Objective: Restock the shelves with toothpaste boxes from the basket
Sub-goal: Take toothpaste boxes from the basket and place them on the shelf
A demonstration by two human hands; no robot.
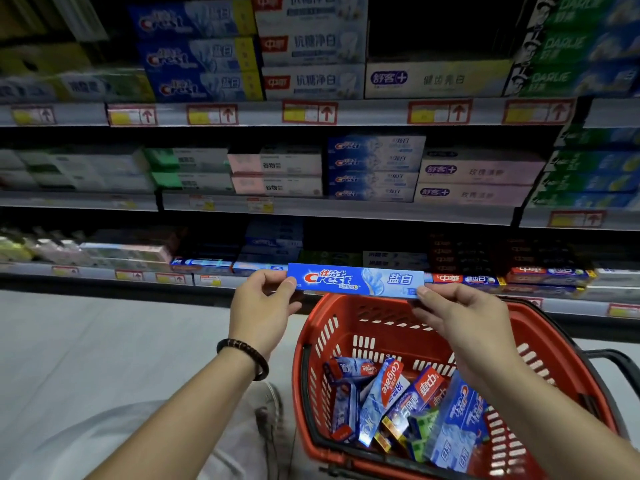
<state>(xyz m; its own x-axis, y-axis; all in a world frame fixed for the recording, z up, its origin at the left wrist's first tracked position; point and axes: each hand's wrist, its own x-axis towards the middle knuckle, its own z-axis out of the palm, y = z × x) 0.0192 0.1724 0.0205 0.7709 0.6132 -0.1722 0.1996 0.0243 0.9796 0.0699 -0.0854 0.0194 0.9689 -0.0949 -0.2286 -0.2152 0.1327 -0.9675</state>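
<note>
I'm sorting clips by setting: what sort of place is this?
Probably a supermarket toothpaste aisle: shelves stacked with toothpaste boxes, price tags along the shelf edges, and a red shopping basket. The left hand and right hand hold a Crest box.

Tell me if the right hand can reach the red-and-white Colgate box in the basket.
Likely yes, once freed: the right hand pinches the blue Crest box, but the Colgate box lies uncovered in the open red plastic basket.
</note>
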